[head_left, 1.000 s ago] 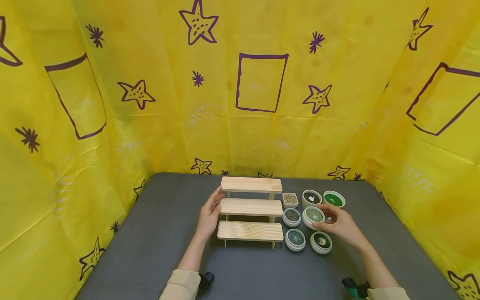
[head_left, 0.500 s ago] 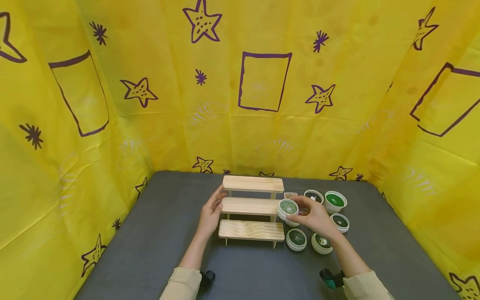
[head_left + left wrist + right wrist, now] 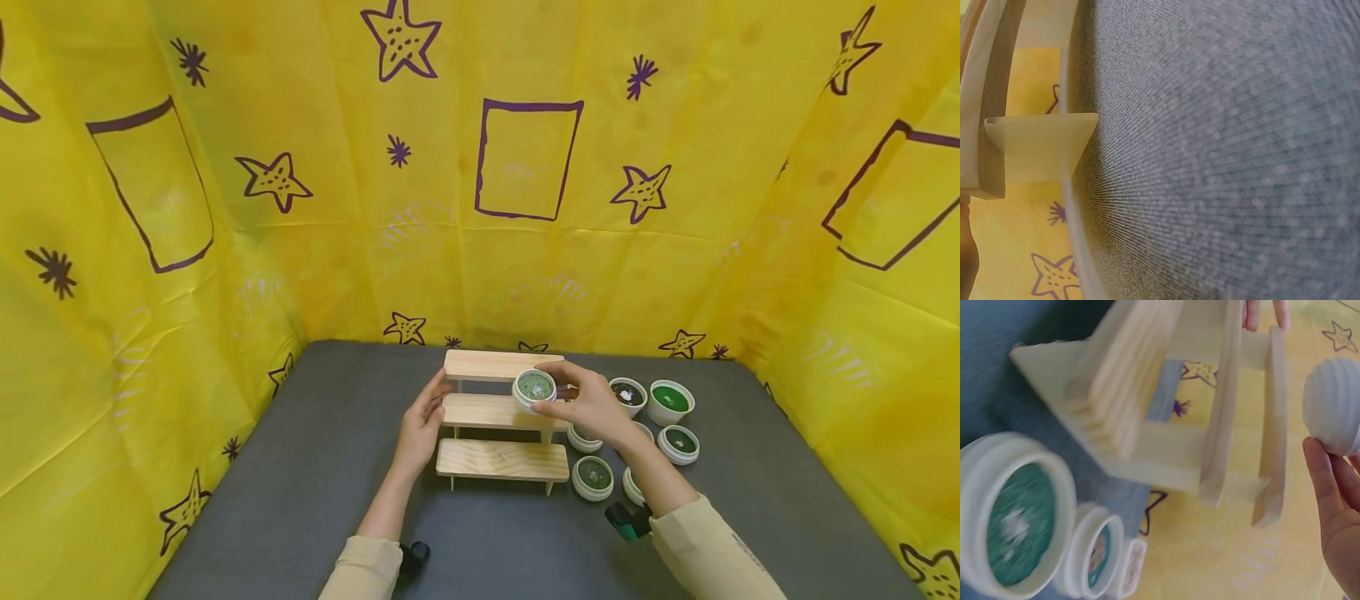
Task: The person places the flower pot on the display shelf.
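A three-tier wooden display stand (image 3: pixel 502 460) stands on the grey table. My left hand (image 3: pixel 417 429) is at its left end, fingers fairly straight and fingertips touching the ends of the upper tiers. In the right wrist view two of those fingertips (image 3: pixel 1252 314) show beside the upper tiers. My right hand (image 3: pixel 592 408) holds a small ridged white pot (image 3: pixel 536 387) with speckled green contents, thumb in front and fingers behind. The pot overlaps the middle and top tiers in the head view. Seen from the right wrist, its pale ridged side (image 3: pixel 1334 403) faces the camera.
Several more white pots stand right of the stand: a bright green one (image 3: pixel 670 400), a dark one (image 3: pixel 628 394), a dark green one (image 3: pixel 678 444) and another green one (image 3: pixel 592 477). A small square pot (image 3: pixel 1132 565) shows in the right wrist view. Yellow patterned cloth (image 3: pixel 525 283) surrounds the table.
My right hand has carried the green pot left and away from me, from among the other pots to over the stand. My left hand has stayed at the stand's left end.
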### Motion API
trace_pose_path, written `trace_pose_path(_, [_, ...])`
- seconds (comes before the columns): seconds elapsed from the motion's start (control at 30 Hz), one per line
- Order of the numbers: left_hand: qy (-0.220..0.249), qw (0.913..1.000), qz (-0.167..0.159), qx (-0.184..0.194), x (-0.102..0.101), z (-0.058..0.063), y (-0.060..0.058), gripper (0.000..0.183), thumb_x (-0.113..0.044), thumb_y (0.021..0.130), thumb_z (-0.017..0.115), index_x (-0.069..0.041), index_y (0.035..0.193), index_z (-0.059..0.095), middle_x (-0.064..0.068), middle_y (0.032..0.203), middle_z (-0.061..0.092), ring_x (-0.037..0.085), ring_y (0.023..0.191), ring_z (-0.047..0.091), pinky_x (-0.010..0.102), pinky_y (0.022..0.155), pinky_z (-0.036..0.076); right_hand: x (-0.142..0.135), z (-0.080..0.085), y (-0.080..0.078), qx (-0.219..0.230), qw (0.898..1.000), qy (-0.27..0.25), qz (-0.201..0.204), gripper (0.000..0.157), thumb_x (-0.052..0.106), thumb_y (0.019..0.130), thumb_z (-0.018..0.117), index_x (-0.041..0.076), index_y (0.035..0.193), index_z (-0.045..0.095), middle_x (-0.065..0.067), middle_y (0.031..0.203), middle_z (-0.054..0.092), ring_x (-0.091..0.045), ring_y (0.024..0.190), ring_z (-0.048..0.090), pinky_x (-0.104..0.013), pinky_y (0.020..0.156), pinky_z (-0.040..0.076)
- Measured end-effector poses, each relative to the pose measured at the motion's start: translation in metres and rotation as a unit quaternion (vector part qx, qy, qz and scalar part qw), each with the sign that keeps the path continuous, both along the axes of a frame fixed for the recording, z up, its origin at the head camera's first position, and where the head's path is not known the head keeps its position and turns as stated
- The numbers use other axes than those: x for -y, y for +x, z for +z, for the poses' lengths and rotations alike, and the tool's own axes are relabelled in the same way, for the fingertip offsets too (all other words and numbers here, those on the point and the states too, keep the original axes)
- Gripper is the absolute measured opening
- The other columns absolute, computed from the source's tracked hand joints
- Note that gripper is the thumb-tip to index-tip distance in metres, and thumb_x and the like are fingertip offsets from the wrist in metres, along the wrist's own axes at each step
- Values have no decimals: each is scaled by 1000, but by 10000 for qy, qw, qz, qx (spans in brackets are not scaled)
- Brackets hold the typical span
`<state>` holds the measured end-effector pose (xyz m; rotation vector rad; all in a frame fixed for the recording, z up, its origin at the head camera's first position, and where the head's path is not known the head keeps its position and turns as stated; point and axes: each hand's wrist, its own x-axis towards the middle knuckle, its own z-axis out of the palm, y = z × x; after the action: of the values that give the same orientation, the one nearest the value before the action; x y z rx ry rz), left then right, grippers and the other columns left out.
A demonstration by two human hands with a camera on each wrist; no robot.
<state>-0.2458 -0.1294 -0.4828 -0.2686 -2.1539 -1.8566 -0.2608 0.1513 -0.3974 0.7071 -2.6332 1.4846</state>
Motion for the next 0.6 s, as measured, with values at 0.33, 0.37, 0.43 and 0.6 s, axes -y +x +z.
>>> trace_pose_path(0.33, [-49,10000,3,-75,-1,0,0,59,11,96,44,-13,150,42,24,138,58,39,135,50,53,114,39,40,11,-22,324,9982,-455,-220,55,28,79,82,17,129,63,-9,120,70,-23,106,67,-32,88,60])
trace_pose_path(0.37, [-65,9999,4,-89,-1,0,0,59,11,96,44,-12,150,42,24,138,58,39,135,50,53,114,39,43,12,-24,360,9979,-483,-243,55,28,79,82,17,129,62,-9,120,70,-24,107,67,-33,88,60])
trace_pose_path(0.43, [-25,10000,-6,-65,-1,0,1,59,11,96,44,-12,150,42,24,138,58,39,136,50,53,114,38,50,14,-28,468,9968,-577,-301,55,29,79,82,17,129,63,-9,120,70,-25,108,67,-34,87,60])
trace_pose_path(0.6, [-16,10000,-45,-39,1,1,1,58,10,97,43,-12,151,41,24,139,57,38,136,50,52,116,38,66,16,-38,561,9954,-662,-413,56,29,79,82,16,130,63,-10,121,70,-27,109,67,-31,82,58])
